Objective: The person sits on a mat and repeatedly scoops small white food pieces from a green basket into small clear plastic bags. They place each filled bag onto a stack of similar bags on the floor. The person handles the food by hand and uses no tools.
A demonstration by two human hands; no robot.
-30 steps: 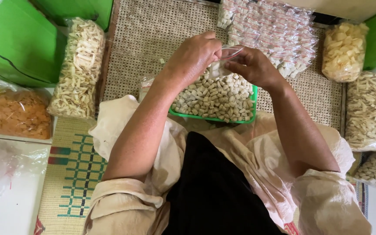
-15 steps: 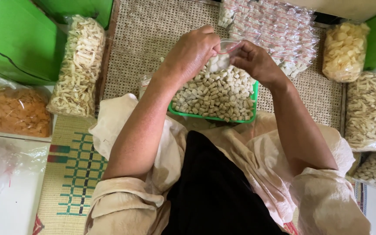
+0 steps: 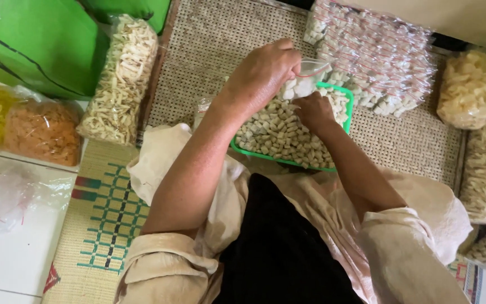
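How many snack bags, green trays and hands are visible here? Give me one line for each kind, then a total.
Large bags of snacks: 7, such as the stick-snack bag
Small clear bag: 1
Green tray: 1
Hands: 2, left hand and right hand
Total: 11

Head view: worn on the person's head, facing steeply down, close over both forearms and the green tray (image 3: 346, 100).
Shared: single view only.

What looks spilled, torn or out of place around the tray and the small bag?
Nothing stands out. The left hand holds the small clear bag open above the green tray, the right hand rests on the snack pieces, and none lie on the woven mat.
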